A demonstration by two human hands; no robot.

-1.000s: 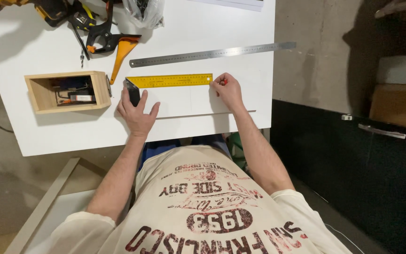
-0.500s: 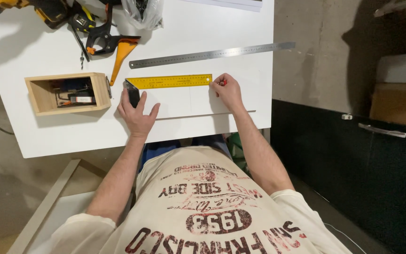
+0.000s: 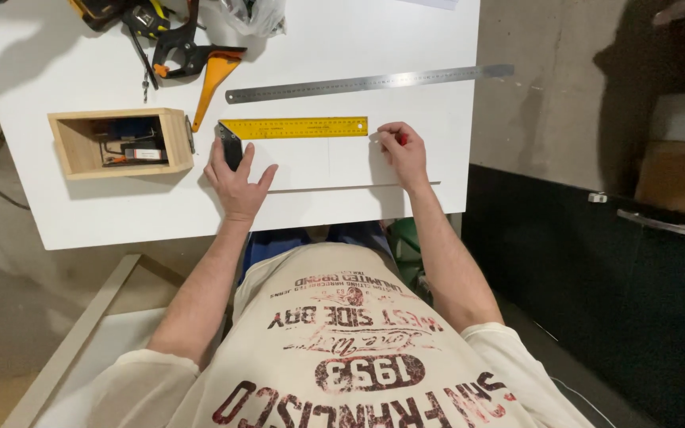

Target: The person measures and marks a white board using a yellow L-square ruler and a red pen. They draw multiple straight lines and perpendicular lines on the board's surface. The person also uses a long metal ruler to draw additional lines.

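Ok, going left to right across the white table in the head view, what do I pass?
Open wooden box → left hand resting on the black handle of the yellow try square → right hand holding a red pencil at the blade's far end → right tip of the long steel ruler.

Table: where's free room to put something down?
Bare patches: table edge under the wooden box; strip between steel ruler and far edge. Crowded: far-left clamps, and around the yellow square where left hand and right hand rest.
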